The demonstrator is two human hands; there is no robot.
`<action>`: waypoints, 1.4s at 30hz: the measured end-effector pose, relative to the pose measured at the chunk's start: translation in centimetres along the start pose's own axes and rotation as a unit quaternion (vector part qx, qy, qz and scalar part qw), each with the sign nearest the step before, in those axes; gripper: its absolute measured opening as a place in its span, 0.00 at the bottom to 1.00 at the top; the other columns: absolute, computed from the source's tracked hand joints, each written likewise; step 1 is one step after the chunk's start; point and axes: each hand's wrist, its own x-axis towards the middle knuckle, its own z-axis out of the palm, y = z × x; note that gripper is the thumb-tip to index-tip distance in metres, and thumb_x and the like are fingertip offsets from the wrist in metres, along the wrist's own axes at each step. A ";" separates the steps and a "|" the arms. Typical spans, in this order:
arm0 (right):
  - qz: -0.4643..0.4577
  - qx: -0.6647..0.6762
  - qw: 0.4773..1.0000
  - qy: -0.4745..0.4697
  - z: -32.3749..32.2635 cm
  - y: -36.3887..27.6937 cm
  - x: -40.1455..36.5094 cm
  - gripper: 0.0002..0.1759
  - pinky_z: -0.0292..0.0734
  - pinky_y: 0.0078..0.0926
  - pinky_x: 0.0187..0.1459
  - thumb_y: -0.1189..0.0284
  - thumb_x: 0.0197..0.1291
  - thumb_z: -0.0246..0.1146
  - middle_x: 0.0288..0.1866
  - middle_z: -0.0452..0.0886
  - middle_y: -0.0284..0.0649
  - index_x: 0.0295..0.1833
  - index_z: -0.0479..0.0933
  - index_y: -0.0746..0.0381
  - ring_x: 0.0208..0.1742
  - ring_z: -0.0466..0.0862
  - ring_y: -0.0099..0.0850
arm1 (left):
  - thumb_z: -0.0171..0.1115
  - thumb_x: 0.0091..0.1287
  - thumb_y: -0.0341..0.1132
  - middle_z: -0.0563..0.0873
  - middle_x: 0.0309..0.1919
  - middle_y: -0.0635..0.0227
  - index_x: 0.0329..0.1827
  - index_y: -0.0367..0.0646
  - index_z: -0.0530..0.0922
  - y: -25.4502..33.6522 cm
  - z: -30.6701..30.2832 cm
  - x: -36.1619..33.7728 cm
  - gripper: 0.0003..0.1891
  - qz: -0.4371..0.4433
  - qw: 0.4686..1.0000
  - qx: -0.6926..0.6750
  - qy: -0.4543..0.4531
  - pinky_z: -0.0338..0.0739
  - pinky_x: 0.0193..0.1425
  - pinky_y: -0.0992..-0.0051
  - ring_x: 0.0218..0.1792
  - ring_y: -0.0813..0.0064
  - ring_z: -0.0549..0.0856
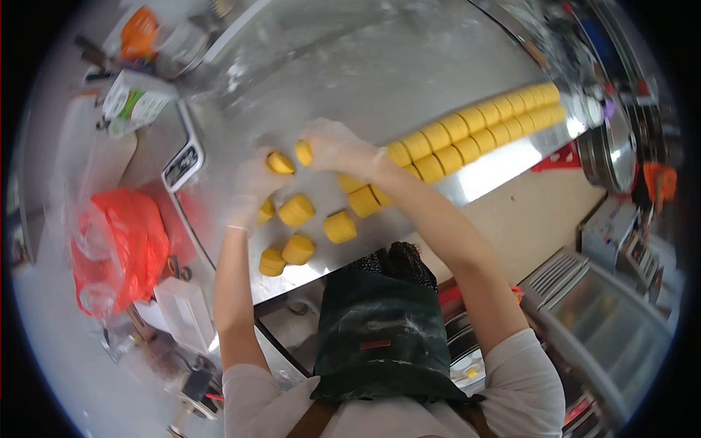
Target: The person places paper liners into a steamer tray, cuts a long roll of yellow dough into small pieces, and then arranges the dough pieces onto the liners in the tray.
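Observation:
Thin see-through gloves cover both hands above the steel worktop. My left hand [254, 179] is closed around a yellow dough piece [280, 163], whose cut side faces inward. A smaller-looking yellow dough piece [303, 152] sits in the closed fingers of my right hand [337, 146], a short gap from the left one. Between my forearms lie several loose dough pieces, among them one near the left wrist [296, 211] and one closer to the edge [339, 227]. Two rows of cut yellow dough [453, 139] run from beside my right wrist toward the far right.
The steel worktop [350, 66] carries smears of flour. A phone-like framed device [182, 166] rests at its left edge, by a white carton [137, 98]. A red plastic bag [124, 248] stands left. Right are a glass-topped cabinet [599, 314] and a scale-like machine [628, 244].

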 end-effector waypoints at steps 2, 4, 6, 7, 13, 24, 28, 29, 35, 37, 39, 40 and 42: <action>0.033 -0.028 0.999 -0.020 0.3 -0.5 0.1 0.12 0.81 0.42 0.49 0.68 0.49 0.67 0.43 0.86 0.49 0.40 0.86 0.60 0.49 0.85 0.47 | 0.80 0.47 0.44 0.88 0.50 0.53 0.57 0.43 0.81 0.0 -0.2 0.8 0.33 -0.013 0.999 0.034 -0.007 0.81 0.57 0.61 0.53 0.52 0.86; -0.022 -0.081 0.992 0.096 2.1 -1.4 -0.6 0.07 0.83 0.42 0.39 0.70 0.50 0.64 0.28 0.85 0.47 0.27 0.85 0.60 0.35 0.87 0.45 | 0.81 0.47 0.45 0.88 0.50 0.52 0.57 0.41 0.81 -0.8 1.1 0.9 0.34 0.057 0.995 0.074 0.042 0.80 0.58 0.61 0.53 0.52 0.86; -0.054 -0.034 0.973 0.220 2.0 -3.5 -1.9 0.07 0.82 0.41 0.37 0.72 0.50 0.62 0.27 0.84 0.45 0.24 0.83 0.59 0.35 0.86 0.43 | 0.82 0.45 0.43 0.85 0.54 0.48 0.58 0.36 0.80 -1.3 1.8 0.3 0.36 0.076 0.985 0.112 0.106 0.77 0.63 0.59 0.57 0.49 0.83; -0.076 0.007 0.955 0.285 1.1 -4.0 -3.2 0.07 0.81 0.39 0.39 0.72 0.52 0.61 0.29 0.83 0.43 0.25 0.82 0.59 0.38 0.85 0.42 | 0.81 0.43 0.39 0.85 0.55 0.48 0.60 0.34 0.78 -1.5 1.6 -0.2 0.38 0.082 0.976 0.138 0.148 0.76 0.65 0.59 0.57 0.51 0.83; 0.138 0.168 0.860 0.462 -5.8 -7.5 -24.0 0.20 0.78 0.43 0.48 0.68 0.45 0.70 0.40 0.79 0.45 0.46 0.80 0.61 0.48 0.82 0.47 | 0.73 0.53 0.21 0.82 0.58 0.58 0.64 0.37 0.77 13.2 4.2 -9.6 0.31 0.143 0.984 -0.049 0.096 0.78 0.64 0.67 0.55 0.65 0.82; 0.686 -0.023 0.385 0.617 13.0 -17.8 -76.0 0.35 0.77 0.43 0.59 0.67 0.47 0.77 0.53 0.80 0.48 0.63 0.75 0.61 0.56 0.80 0.49 | 0.81 0.44 0.24 0.82 0.51 0.59 0.58 0.44 0.80 34.1 40.1 -37.1 0.34 0.576 0.738 0.014 -0.351 0.77 0.62 0.61 0.54 0.55 0.82; 0.789 -0.081 0.208 0.572 24.4 -19.2 -87.7 0.33 0.74 0.45 0.60 0.67 0.46 0.77 0.52 0.80 0.48 0.59 0.76 0.62 0.56 0.78 0.48 | 0.80 0.44 0.23 0.82 0.50 0.60 0.60 0.45 0.79 35.4 48.9 -44.7 0.35 0.635 0.644 0.014 -0.428 0.76 0.62 0.61 0.56 0.57 0.80; 0.806 -0.057 0.183 0.560 26.1 -18.9 -89.2 0.32 0.73 0.44 0.62 0.66 0.45 0.77 0.52 0.80 0.48 0.58 0.77 0.62 0.57 0.77 0.48 | 0.79 0.44 0.23 0.82 0.50 0.61 0.60 0.45 0.79 35.3 50.7 -45.7 0.34 0.640 0.630 0.026 -0.439 0.77 0.61 0.62 0.55 0.57 0.80; 0.807 -0.050 0.164 0.565 32.1 -15.4 -92.7 0.33 0.74 0.45 0.59 0.65 0.44 0.78 0.52 0.80 0.48 0.58 0.77 0.61 0.56 0.77 0.49 | 0.78 0.46 0.23 0.81 0.52 0.62 0.60 0.46 0.78 35.2 57.5 -49.9 0.33 0.661 0.580 0.096 -0.466 0.78 0.61 0.62 0.56 0.57 0.79; 0.806 -0.053 0.171 0.565 32.5 -14.7 -93.2 0.34 0.74 0.44 0.60 0.65 0.44 0.78 0.53 0.80 0.48 0.59 0.76 0.61 0.57 0.78 0.48 | 0.78 0.47 0.24 0.81 0.52 0.61 0.60 0.46 0.78 35.5 58.9 -50.8 0.33 0.676 0.560 0.098 -0.469 0.78 0.60 0.61 0.56 0.57 0.79; 0.804 -0.059 0.180 0.563 32.7 -14.0 -93.4 0.36 0.73 0.44 0.61 0.65 0.44 0.79 0.54 0.80 0.48 0.61 0.75 0.60 0.57 0.78 0.48 | 0.77 0.48 0.24 0.81 0.52 0.60 0.60 0.46 0.78 35.7 60.6 -51.5 0.32 0.691 0.543 0.105 -0.465 0.78 0.60 0.61 0.56 0.56 0.79; 0.804 -0.062 0.184 0.563 32.9 -13.8 -93.5 0.37 0.73 0.44 0.62 0.65 0.44 0.79 0.55 0.80 0.48 0.62 0.75 0.60 0.58 0.78 0.48 | 0.77 0.49 0.24 0.81 0.52 0.60 0.60 0.45 0.78 35.6 61.7 -51.8 0.32 0.700 0.536 0.112 -0.459 0.78 0.60 0.60 0.56 0.55 0.79; 0.802 -0.060 0.169 0.570 32.9 -13.9 -93.4 0.40 0.73 0.44 0.62 0.65 0.44 0.79 0.57 0.79 0.49 0.65 0.73 0.61 0.59 0.77 0.48 | 0.76 0.49 0.24 0.81 0.52 0.59 0.60 0.45 0.78 35.5 64.0 -52.8 0.31 0.718 0.514 0.111 -0.456 0.78 0.59 0.60 0.56 0.54 0.79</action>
